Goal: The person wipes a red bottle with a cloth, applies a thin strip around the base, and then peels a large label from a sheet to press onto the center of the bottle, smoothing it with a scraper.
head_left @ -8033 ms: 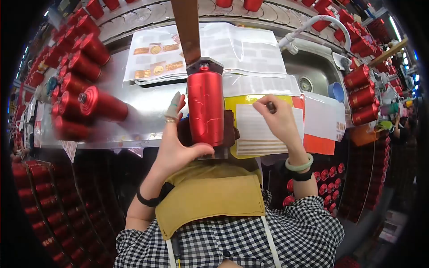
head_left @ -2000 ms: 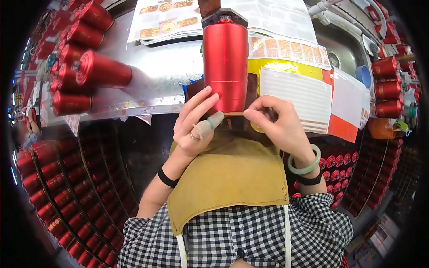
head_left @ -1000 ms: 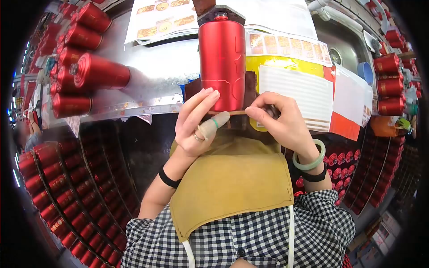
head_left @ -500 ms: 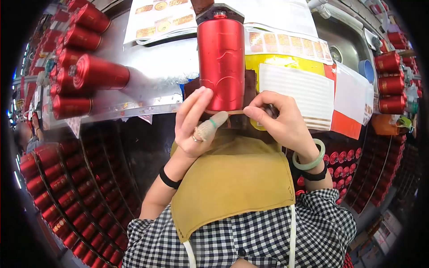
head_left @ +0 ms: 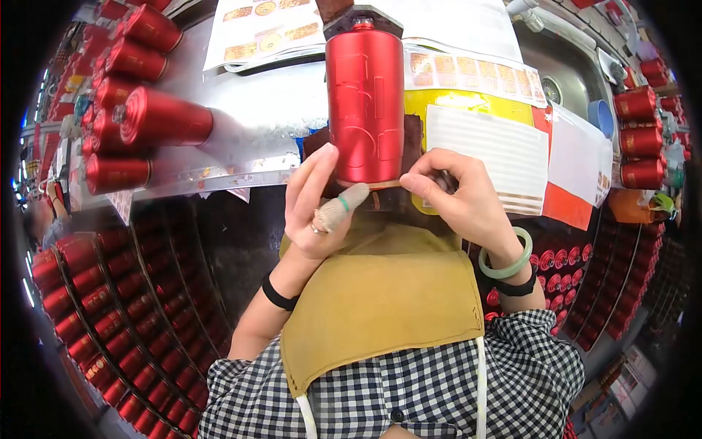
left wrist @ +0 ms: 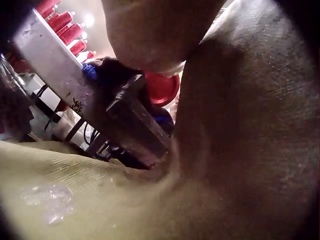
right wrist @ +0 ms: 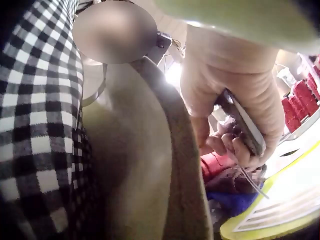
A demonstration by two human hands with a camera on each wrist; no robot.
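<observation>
A red metallic bottle point(head_left: 365, 102) with raised markings lies in the head view, its neck against a dark angular block point(head_left: 376, 16) and its base towards the person. At the base my left hand point(head_left: 314, 208) stretches its fingers along the bottle's side; the index finger, in a beige finger cover point(head_left: 344, 208), touches the base edge. My right hand point(head_left: 453, 190) is curled at the other side, thumb tip at that edge. In its palm the right wrist view shows a dark, flat, pale-edged piece point(right wrist: 242, 122). A thin tan strip point(head_left: 384, 184) runs along the base between both hands' fingertips.
Several red bottles point(head_left: 164, 117) stand on the metal counter at left, with racks of more point(head_left: 117, 329) below. At right lie a striped white sheet point(head_left: 482, 157) and a yellow sheet point(head_left: 475, 102), then a sink point(head_left: 563, 66) and a blue cup point(head_left: 599, 115).
Since the oldest frame both hands have come to the bottle's base, left from its side, right from above the striped sheet. Lately the raised markings have shifted round as the bottle turned.
</observation>
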